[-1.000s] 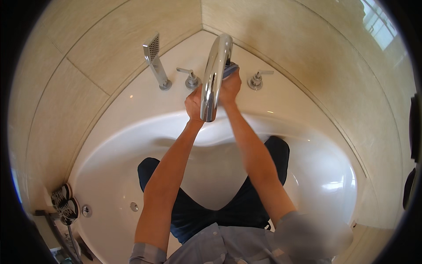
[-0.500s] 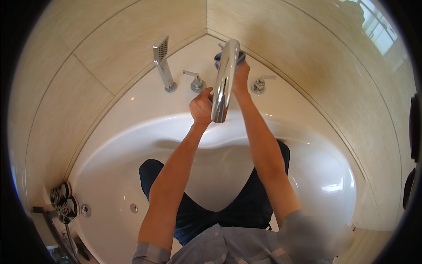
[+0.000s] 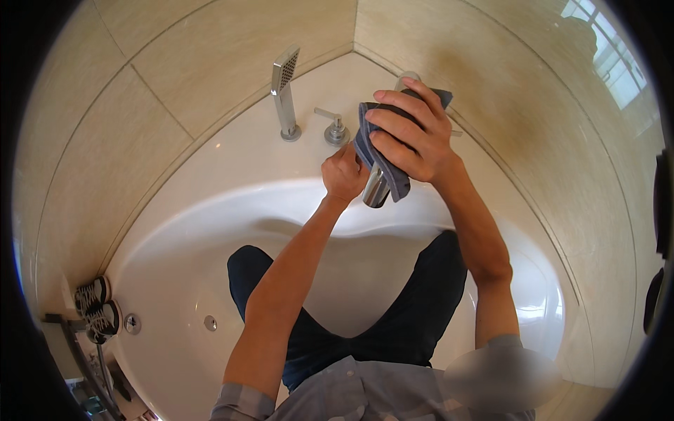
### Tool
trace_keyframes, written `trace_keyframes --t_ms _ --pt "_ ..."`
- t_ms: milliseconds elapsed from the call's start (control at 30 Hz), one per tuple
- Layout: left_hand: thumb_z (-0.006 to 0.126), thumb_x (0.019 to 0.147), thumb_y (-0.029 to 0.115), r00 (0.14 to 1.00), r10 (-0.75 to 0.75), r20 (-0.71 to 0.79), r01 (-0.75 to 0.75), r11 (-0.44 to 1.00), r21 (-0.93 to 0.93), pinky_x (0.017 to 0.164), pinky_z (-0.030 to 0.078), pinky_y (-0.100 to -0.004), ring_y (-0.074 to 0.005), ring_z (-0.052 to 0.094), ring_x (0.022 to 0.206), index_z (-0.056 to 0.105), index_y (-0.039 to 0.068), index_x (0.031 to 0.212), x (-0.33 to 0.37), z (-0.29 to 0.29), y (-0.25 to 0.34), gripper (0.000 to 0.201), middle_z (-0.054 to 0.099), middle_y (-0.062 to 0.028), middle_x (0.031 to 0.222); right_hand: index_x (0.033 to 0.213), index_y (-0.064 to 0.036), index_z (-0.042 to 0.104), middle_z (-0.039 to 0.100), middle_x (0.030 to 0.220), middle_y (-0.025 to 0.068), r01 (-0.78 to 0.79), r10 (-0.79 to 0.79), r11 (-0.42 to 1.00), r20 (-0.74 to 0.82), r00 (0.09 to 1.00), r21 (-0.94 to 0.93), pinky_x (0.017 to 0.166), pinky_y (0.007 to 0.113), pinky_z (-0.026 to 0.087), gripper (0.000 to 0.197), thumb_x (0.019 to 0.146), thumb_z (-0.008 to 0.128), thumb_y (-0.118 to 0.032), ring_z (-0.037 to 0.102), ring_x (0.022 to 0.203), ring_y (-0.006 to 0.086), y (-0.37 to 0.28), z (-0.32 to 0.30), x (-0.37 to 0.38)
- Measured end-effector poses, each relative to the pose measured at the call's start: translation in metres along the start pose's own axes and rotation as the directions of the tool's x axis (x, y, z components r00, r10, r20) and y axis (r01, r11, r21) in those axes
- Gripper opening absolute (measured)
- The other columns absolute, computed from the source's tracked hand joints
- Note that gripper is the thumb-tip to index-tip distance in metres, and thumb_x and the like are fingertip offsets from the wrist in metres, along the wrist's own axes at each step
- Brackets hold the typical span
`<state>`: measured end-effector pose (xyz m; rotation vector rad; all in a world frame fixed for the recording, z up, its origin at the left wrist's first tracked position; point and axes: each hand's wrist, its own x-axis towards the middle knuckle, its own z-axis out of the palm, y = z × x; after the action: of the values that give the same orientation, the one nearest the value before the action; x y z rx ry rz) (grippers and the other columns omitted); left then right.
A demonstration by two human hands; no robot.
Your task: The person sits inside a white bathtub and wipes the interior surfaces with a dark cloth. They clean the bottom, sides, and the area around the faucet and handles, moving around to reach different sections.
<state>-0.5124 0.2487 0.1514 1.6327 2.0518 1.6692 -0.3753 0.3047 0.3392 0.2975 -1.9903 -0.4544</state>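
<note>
A grey-blue cloth [image 3: 401,184] lies folded over the chrome bath spout [image 3: 378,194]. My right hand [image 3: 421,137] presses the cloth onto the top of the spout, its fingers curled across both. The spout's end sticks out below the cloth, and a bit of its top shows above my fingers. Left of the spout and lower, my left hand [image 3: 342,175] is closed, knuckles up; its fingertips are hidden behind the spout and cloth, so what it grips cannot be made out. Just beyond that hand stands a chrome tap handle [image 3: 336,131].
A hand shower [image 3: 284,91] stands upright on the tub's back ledge. The white corner bathtub [image 3: 175,281] surrounds my legs, with a round drain fitting [image 3: 210,323] at left. Black-and-white shoes [image 3: 102,317] sit by the left rim. Tiled walls [image 3: 232,63] meet behind the ledge.
My right hand has come from behind the spout to its top, bringing the cloth over it. My left hand stays low beside the spout. The whole view has shifted slightly.
</note>
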Motion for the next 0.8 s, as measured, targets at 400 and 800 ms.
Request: trace_keyframes --t_ms 400,800 --pt "0.069 0.081 0.021 0.988 0.154 -0.002 -0.154 0.988 -0.013 0.058 0.053 -0.0427 -0.0342 0.068 0.069 0.067 0.009 0.098 0.000 0.011 -0.012 0.020 0.070 -0.0103 0.082 0.087 -0.0171 0.058 0.065 0.099 -0.0013 0.242 -0.232 0.969 0.163 0.959 -0.049 0.106 0.054 0.048 0.009 0.085 0.067 -0.018 0.066 0.108 0.0211 -0.012 -0.005 -0.006" --pt "0.069 0.087 0.008 1.000 0.020 0.020 -0.016 0.986 -0.165 0.059 0.054 -0.0364 -0.0260 0.068 0.061 0.070 0.001 0.103 0.008 0.001 -0.005 0.018 0.070 -0.0120 0.073 0.096 -0.0087 0.063 0.068 0.100 0.0092 0.029 -0.028 0.998 -0.012 1.000 0.063 0.089 0.044 0.054 0.030 0.070 0.077 -0.009 0.068 0.095 0.0310 0.046 -0.002 0.004"
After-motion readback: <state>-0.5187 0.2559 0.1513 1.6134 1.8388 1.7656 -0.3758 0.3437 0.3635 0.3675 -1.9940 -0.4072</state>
